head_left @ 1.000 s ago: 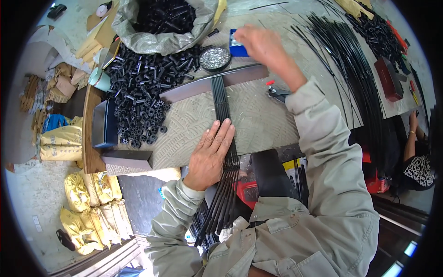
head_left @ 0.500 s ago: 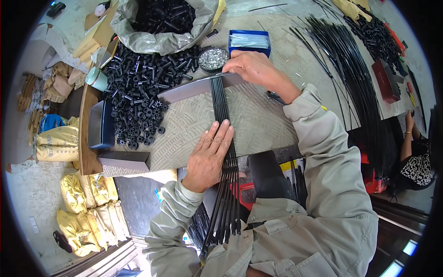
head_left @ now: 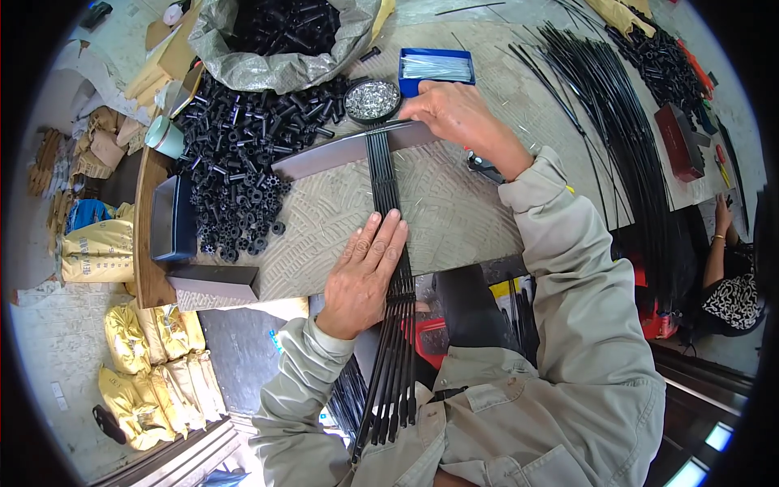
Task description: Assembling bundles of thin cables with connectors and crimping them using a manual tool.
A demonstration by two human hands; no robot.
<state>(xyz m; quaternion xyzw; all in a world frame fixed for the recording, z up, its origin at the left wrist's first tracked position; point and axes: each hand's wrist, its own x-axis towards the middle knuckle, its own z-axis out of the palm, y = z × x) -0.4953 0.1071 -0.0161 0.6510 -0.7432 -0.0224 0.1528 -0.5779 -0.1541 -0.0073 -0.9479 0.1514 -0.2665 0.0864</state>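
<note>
My left hand (head_left: 361, 280) lies flat, fingers straight and side by side, on a row of thin black rods (head_left: 385, 183). The rods run from the grey strip (head_left: 324, 159) across the table edge towards my body, their thicker ends (head_left: 381, 422) fanning out near my shirt. My right hand (head_left: 458, 118) is closed at the strip's far edge, near its right end, with fingers bent; what they grip is hidden. Just left of that hand stands a round black dish (head_left: 372, 101) of small shiny pieces. Behind it is a blue box (head_left: 437, 66) of thin clear sticks.
Black plastic fittings (head_left: 243, 146) are heaped on the left, below a woven sack (head_left: 264, 77) of black parts. A blue tray (head_left: 173, 217) sits at the left edge. Long black rods (head_left: 604, 122) and a dark red box (head_left: 679, 142) are on the right, near another person's arm (head_left: 717, 243).
My right hand has shifted slightly right along the strip's edge. The rods' near ends reach a little lower towards my body. My left hand stays flat on the rods.
</note>
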